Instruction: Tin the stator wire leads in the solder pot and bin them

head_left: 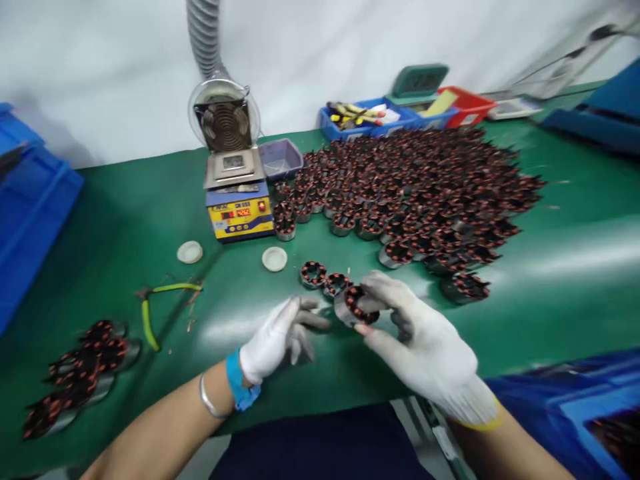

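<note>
My right hand (420,337), in a white glove, grips a motor stator (346,308), a metal ring with copper windings and black plastic inside. Its thumb and fingers pinch the ring's right side, just over the green table. To the left of it my left hand (285,333), gloved and with a blue band at the wrist, holds nothing; its slightly blurred fingers are apart and point toward the ring. Behind the held stator, one stator (336,285) and another stator (313,274) rest on the table.
Many stators (410,187) crowd the table's back right. A solder pot (243,213) with a fume hose stands left of them. Green-handled cutters (149,323), two white dishes (275,259), and more stators (83,373) lie left. Blue bins (35,193) flank the table.
</note>
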Demonstrator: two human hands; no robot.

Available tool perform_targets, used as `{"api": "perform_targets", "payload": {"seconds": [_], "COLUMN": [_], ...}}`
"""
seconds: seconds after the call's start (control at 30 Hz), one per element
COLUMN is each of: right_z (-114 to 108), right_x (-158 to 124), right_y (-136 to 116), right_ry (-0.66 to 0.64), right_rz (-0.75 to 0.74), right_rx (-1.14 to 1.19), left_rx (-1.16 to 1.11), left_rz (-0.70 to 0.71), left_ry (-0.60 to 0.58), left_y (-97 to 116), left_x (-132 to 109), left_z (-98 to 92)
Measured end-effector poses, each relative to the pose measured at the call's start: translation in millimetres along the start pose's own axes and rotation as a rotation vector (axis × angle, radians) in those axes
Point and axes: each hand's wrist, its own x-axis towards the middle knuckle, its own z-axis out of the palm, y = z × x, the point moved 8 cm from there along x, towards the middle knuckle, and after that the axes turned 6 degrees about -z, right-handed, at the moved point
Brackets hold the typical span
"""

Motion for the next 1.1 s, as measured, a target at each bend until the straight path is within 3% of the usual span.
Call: {"api": "perform_targets", "payload": {"seconds": [0.07,0.1,0.23,0.37,0.5,0.6,0.7,0.73,0.83,0.97,1.1], "right_z": [14.9,20.2,41.5,76.2,69.3,43.8,22.1,22.3,41.1,53.7,55.6], "right_x": [6.3,10.4,23.1,17.2,8.1,7.5,21.8,27.6,44.9,53.0,46.5], "right_y": [-25.1,-32.9,-30.9,-29.9,-54.6,-68.1,-43.3,-33.4,-27.4,-36.8,-39.5], "right_ry": [-0.061,-0.053,-0.010,-0.271,-0.350,-0.339,-0.078,-0.029,-0.112,-0.143,-0.162], "right_rz": [-0.064,-0.069,0.132,0.328,0.242,0.005,0.048,0.104,0.135,0.128,0.188], "right_rx": [0.160,0.197,0.219,0.535,0.944,0.959,0.834,0.797,0.768,0.826,0.896], "left_rx": [-0.114,-0.144,-0.175,-0.012,0.055,-0.133,-0.380,-0.443,-0.564,-0.624,-0.680], "left_rz": [-0.097,-0.101,0.140,0.383,0.576,0.519,0.360,0.293,0.133,0.055,0.072], "left_ry": [-0.113,-0.098,0.243,0.395,0.493,0.434,0.229,0.148,-0.003,-0.034,-0.077], "left_y": [-8.6,-9.7,7.0,30.9,46.8,41.3,32.2,29.3,22.0,15.4,14.4], "left_x": [-4.5,-5.8,-13.3,-24.3,-34.7,-29.3,-18.1,-15.3,-13.3,-15.5,-15.3], "left_z": [13.2,12.4,-22.5,-38.7,-43.6,-46.2,-39.1,-34.2,-22.9,-18.0,-14.1]}}
